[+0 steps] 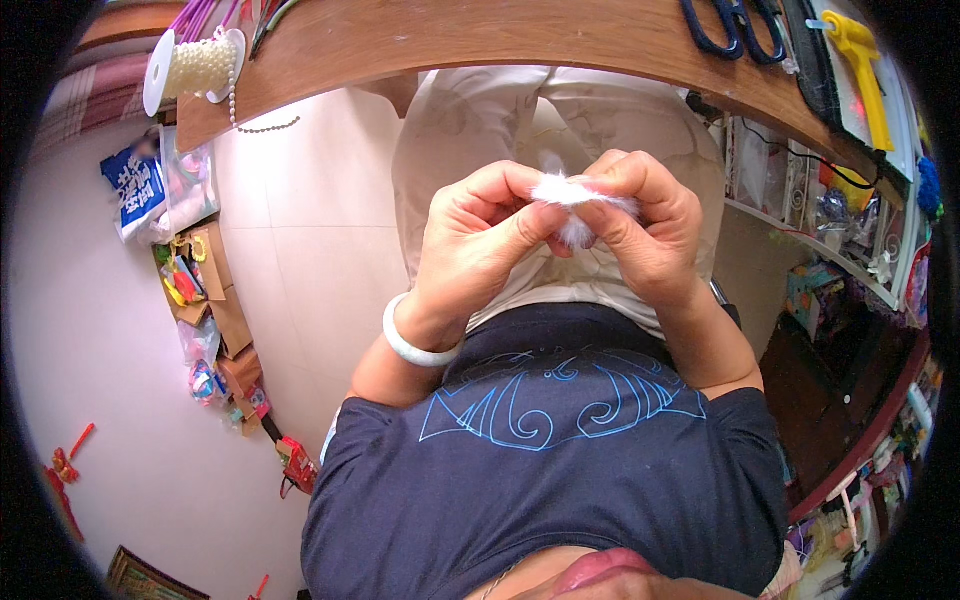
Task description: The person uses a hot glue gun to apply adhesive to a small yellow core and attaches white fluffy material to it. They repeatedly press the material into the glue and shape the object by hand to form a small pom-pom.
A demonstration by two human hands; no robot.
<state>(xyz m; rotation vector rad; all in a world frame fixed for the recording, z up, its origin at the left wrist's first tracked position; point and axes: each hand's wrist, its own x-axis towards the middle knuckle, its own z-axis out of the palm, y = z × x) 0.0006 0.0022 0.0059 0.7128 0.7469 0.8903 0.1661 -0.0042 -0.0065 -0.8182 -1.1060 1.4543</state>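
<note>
A tuft of white fluffy fur-like material [564, 190] is pinched between my two hands, above my lap and just short of the table edge. My left hand [484, 225], with a pale bangle [415, 341] on its wrist, grips the tuft's left side between thumb and forefinger. On the right side, my right hand [649, 217] pinches it the same way, thumb and fingertips close to those of the left. Fine white fibres stick out above and below the fingers. The fingertips partly cover the piece, so its full shape is hidden.
On the wooden table [465, 34] lie a spool of pearl-like bead string [199, 67], its loose end hanging over the edge, dark-handled scissors [731, 26] and a yellow glue-gun-like tool [862, 75]. Cardboard boxes [225, 292] and bags stand along the left wall. A white rack [817, 232] is at right.
</note>
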